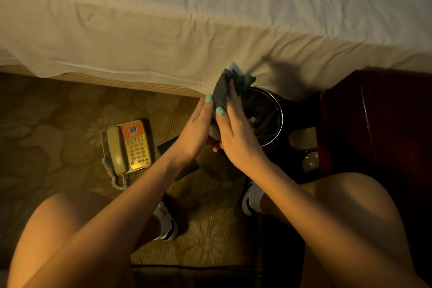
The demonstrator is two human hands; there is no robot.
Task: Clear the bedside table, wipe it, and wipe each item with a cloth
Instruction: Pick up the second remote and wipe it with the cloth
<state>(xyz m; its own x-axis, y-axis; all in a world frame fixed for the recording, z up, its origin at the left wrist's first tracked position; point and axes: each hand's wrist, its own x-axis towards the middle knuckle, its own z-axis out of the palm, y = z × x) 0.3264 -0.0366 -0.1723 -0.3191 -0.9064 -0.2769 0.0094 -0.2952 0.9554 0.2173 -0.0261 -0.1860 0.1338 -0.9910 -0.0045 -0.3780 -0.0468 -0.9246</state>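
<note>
Over the bin (pixel 279 110), hands (pixel 194 129) pinching cloth (pixel 223 91), lengthwise toward bed (pixel 210 30)

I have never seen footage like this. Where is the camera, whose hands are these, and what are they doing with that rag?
There is no machine here. A person wears a camera on the head, so this single picture looks down past their own knees at their hands. The left hand and the right hand close around a dark cloth, with both thumbs pinching it. A pale corner of some small item pokes out at the top, too hidden to name. On the carpet lies a telephone. Beside it is a dark flat thing, partly under the left forearm. Behind the hands stands a lined waste bin. The dark wooden bedside table is at the right, and the bed fills the top.
</note>
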